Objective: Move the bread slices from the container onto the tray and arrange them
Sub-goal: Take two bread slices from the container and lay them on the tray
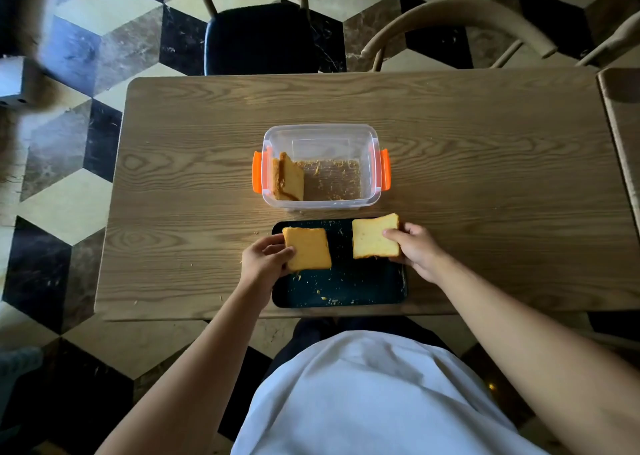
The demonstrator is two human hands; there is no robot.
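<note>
A dark tray (346, 288) lies at the table's near edge, strewn with crumbs. My left hand (265, 264) grips one golden bread slice (307, 248) over the tray's left part. My right hand (414, 246) holds a second slice (372, 238) by its right edge over the tray's far right corner. Just beyond the tray stands a clear plastic container (322, 132) with orange clips. Two bread slices (289, 180) stand upright against its left wall; crumbs cover its floor.
The wooden table (485, 177) extends wide to the left and right of the tray. A black-seated chair (259, 38) and a curved wooden chair (450, 28) stand at the far side. A second table edge (623, 125) is at the right.
</note>
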